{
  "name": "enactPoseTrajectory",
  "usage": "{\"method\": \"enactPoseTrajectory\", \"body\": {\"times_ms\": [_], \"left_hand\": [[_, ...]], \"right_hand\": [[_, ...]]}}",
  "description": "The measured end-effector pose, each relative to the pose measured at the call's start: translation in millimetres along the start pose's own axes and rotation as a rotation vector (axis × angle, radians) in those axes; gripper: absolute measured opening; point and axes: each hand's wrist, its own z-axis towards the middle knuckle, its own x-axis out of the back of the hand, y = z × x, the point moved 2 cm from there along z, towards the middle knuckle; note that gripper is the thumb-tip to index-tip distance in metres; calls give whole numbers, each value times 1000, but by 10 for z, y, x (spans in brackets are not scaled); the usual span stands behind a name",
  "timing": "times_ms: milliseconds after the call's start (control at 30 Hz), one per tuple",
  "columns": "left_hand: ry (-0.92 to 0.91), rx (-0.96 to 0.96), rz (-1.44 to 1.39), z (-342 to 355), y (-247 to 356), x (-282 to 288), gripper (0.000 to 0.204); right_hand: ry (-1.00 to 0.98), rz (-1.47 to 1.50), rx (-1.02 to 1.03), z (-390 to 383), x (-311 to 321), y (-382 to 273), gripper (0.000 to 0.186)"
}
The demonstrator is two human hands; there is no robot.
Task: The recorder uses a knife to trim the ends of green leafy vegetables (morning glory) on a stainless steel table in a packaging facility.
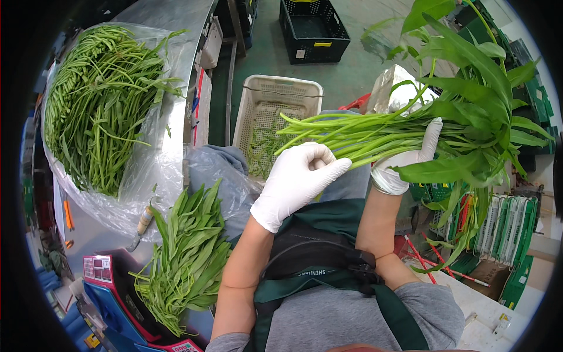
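Note:
A large bunch of water spinach (358, 134) lies across my right hand (404, 164), its pale stems pointing left and its broad leaves spreading to the right. My right thumb stands up in front of the stems; the other fingers are hidden beneath the bunch. At the lower edge of the stems my left hand (302, 182) is closed, fingers curled and thumb stretched along a stem. Both hands wear white gloves. Below the stem ends sits a whitish plastic basket (241, 120) with green scraps in it.
On the metal table at left, a big heap of greens (105, 111) rests on clear plastic. Nearer are a leafy pile (187, 252), a wooden-handled hooked tool (144, 220) and a red-and-blue scale (111, 293). A black crate (314, 50) stands on the floor; green crates (510, 229) are at right.

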Motion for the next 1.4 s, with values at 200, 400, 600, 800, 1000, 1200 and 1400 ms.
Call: {"method": "enactPoseTrajectory", "body": {"times_ms": [200, 400, 600, 800, 1000, 1200, 1400], "left_hand": [[-103, 39, -189, 10, -36, -10, 28], [66, -321, 217, 26, -16, 2, 22], [380, -485, 562, 57, -59, -41, 19], [484, -319, 134, 83, -170, -67, 20], [594, -265, -252, 146, -387, -53, 20], [639, -474, -3, 171, -254, -42, 17], [589, -552, 167, 169, -173, -18, 15]], "right_hand": [[-78, 31, 9, 35, 71, 24, 44], [-121, 120, -58, 75, 134, 28, 36], [57, -181, 276, 7, 8, 51, 34], [97, -61, 194, 87, 183, 48, 38], [79, -50, 256, 100, 169, 56, 43], [152, -88, 274, 90, 143, 49, 42], [94, -27, 250, 135, 80, 54, 42]]}}
